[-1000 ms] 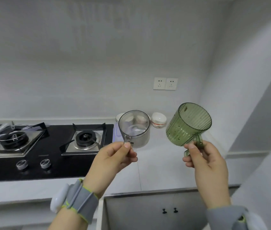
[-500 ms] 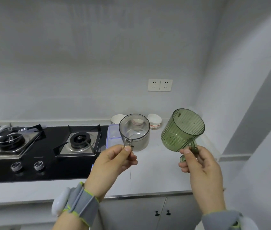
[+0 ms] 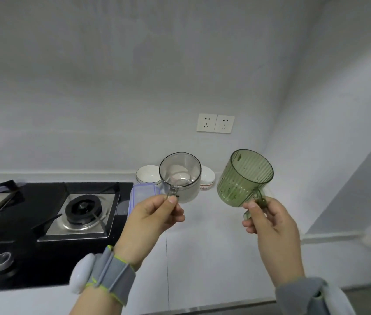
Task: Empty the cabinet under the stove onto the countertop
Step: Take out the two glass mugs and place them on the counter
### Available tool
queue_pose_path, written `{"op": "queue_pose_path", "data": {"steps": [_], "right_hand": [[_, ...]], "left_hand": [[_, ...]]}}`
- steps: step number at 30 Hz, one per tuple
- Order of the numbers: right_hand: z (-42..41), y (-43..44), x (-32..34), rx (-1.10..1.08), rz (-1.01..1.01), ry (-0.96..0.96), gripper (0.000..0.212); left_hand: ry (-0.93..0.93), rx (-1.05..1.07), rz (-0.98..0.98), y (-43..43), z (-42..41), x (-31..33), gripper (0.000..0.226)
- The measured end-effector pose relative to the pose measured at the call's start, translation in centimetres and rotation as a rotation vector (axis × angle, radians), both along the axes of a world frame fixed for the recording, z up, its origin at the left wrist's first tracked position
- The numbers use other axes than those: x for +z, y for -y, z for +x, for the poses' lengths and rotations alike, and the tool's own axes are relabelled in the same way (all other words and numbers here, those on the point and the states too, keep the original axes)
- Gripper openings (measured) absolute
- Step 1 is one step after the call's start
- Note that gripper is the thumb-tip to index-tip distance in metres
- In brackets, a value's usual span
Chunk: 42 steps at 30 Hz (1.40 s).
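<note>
We look down on a pale grey countertop (image 3: 214, 258) set in a corner of plain grey walls, with a double wall socket (image 3: 215, 123) above it. A black glass stove (image 3: 32, 258) is let into its left part, where one burner (image 3: 83, 209) and a knob (image 3: 2, 261) show whole. At the back, by the wall, stand a white bowl (image 3: 148, 175) and a patterned bowl (image 3: 208, 178), and a blue-lidded box (image 3: 144, 192) lies just beside the stove's right edge. Both cups are in the air over the counter, touching nothing but the hands, and both are tilted with their mouths toward us. Our left hand (image 3: 150, 221) pinches the handle of the clear cup (image 3: 181, 178) between thumb and forefinger. Our right hand (image 3: 271, 226) has its fingers curled round the handle of the green cup (image 3: 243, 178). Compared with half a second ago the grips are the same, but the view has drawn in and risen. The cabinet doors that showed under the counter have slipped below the frame, the far-left burner is nearly cut off, and the cups now hang in front of the bowls. A seam runs front to back across the counter. From it rightward the surface lies bare up to the right wall, and a metal strip (image 3: 214, 309) marks the front edge.
</note>
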State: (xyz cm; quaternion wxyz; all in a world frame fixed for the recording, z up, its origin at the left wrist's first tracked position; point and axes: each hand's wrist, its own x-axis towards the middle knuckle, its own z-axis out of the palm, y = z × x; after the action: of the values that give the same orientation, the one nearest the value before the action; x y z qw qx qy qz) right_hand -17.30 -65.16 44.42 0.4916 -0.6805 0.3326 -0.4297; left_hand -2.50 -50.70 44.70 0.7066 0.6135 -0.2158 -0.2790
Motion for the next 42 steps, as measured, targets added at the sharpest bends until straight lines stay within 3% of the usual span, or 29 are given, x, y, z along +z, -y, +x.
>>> {"op": "queue_pose_path", "data": {"steps": [19, 29, 42], "right_hand": [[6.5, 13.4, -3.5, -0.239, 0.057, -0.12, 0.013], [7.8, 22.2, -7.2, -0.378, 0.142, -0.04, 0.01], [2.9, 30.0, -13.6, -0.521, 0.269, -0.117, 0.013]], "left_hand": [[-0.088, -0.211, 0.134, 16.5, 9.0, -2.4, 0.03], [-0.086, -0.254, 0.197, 26.0, 9.6, -3.4, 0.031], [-0.15, -0.312, 0.305, 35.2, 10.3, -8.2, 0.029]]}}
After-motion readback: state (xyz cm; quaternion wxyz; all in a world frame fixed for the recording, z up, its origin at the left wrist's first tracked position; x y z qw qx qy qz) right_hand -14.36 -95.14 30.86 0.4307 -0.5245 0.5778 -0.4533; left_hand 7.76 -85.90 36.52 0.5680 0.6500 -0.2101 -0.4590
